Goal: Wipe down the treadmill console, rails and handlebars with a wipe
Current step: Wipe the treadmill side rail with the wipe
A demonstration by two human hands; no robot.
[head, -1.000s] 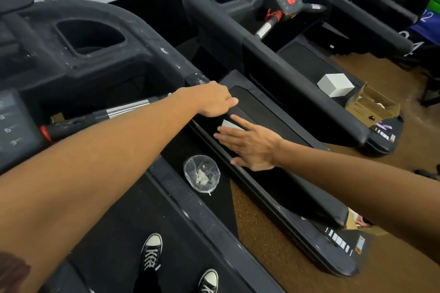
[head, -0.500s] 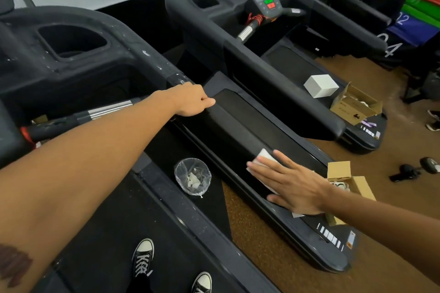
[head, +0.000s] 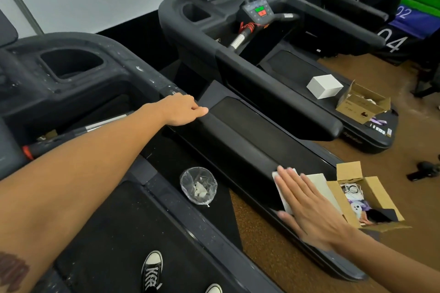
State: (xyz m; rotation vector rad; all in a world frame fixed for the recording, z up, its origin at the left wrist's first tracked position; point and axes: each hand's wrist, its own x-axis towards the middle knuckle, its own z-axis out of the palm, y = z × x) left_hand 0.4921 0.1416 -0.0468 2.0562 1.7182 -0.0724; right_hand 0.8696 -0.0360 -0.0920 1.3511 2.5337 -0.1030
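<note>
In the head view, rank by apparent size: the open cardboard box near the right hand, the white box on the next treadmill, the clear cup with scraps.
1. Open cardboard box, nearest the camera, so partly perspective.
2-3. White box and clear cup look alike; the white box sits farther off, so unranked.

Rail (head: 238, 147) top is bare between left hand (head: 181, 109) at the upper end and right hand (head: 307, 207) near the lower end. Open cardboard box (head: 366, 200) sits just beside the right hand, blocking outward. Plastic cup (head: 198, 184) stands below the rail on the inner side.

bare forearms, tattooed left forearm (head: 13, 271), black-and-white sneakers (head: 152, 271).
</note>
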